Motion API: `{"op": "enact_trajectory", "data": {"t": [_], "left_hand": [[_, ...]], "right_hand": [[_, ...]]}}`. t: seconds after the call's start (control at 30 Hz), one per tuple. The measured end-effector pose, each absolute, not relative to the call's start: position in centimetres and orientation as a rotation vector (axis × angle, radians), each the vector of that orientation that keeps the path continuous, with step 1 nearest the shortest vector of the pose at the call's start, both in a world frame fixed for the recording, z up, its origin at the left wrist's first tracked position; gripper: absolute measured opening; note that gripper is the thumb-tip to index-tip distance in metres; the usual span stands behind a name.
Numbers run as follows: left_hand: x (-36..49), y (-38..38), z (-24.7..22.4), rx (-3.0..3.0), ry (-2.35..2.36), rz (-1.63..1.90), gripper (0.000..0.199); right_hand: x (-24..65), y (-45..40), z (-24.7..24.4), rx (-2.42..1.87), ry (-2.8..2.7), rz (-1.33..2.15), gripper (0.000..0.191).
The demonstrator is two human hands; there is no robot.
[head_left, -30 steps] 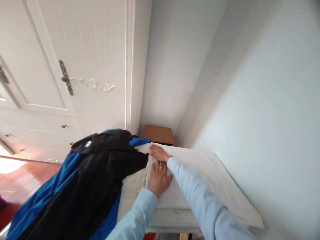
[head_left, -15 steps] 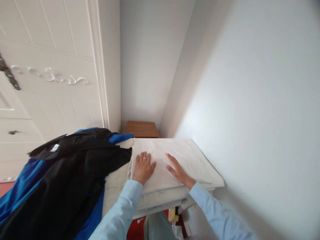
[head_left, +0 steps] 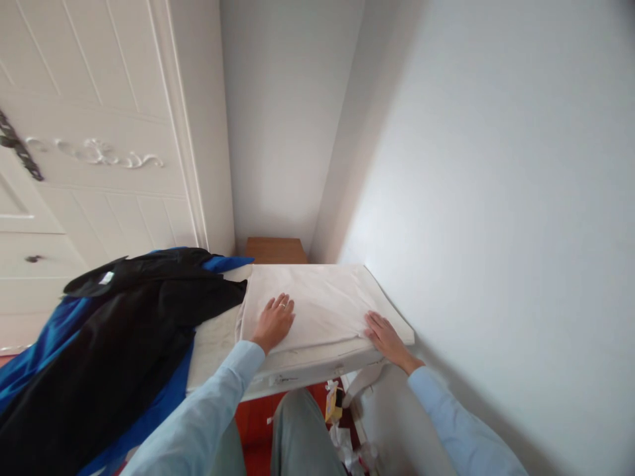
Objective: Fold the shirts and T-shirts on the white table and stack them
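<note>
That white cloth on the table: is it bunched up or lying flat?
Lying flat: the white cloth stretches across the white table, its surface showing only shallow wrinkles, no heap.

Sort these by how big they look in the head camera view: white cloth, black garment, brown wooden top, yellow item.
Largest to smallest:
Black garment
White cloth
Brown wooden top
Yellow item

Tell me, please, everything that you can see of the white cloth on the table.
The white cloth looks like thin, plain fabric, lying flat on the pale table with soft wrinkles and layered left edges, as if folded. Its far edge seems to reach the table's back; a strip of table shows at its left. The left hand lies on its left part; the right hand rests at its right front. A black garment lies beside its left edge.
</note>
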State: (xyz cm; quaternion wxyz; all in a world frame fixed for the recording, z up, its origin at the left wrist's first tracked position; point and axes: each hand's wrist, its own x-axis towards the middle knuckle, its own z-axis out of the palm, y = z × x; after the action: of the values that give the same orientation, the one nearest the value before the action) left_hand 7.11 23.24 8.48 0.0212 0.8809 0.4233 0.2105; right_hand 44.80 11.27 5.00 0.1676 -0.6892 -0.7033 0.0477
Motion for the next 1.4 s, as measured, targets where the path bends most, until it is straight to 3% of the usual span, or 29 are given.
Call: {"op": "enact_trajectory", "data": {"t": [0.23,0.4,0.57,0.77,0.93,1.1,1.4], "left_hand": [[7.8,17.3,5.9,2.825,1.183,0.558,0.064],[5.9,18.5,6.6,2.888,0.948,0.443,0.057],[5.0,19.9,6.4,2.87,0.872,0.524,0.052],[6.1,19.3,7.9,2.814,0.947,0.464,0.046],[7.9,17.4,8.8,2.732,1.217,0.56,0.062],[8.3,15.4,7.9,2.573,1.602,0.471,0.071],[7.7,17.4,8.2,2.439,1.845,0.303,0.063]], "right_hand": [[44.5,9.6,4.9,-2.042,-2.05,0.061,0.059],[44.8,4.8,7.0,-2.152,-2.094,0.136,0.057],[42.2,1.4,11.3,-2.217,-2.087,0.397,0.043],[38.7,6.7,15.7,-1.915,-2.031,0.274,0.054],[38.2,18.2,13.5,-1.571,-2.263,0.195,0.058],[38.5,27.1,10.0,-1.777,-2.384,0.125,0.062],[40.0,26.5,6.7,-1.978,-2.365,0.11,0.058]]}}
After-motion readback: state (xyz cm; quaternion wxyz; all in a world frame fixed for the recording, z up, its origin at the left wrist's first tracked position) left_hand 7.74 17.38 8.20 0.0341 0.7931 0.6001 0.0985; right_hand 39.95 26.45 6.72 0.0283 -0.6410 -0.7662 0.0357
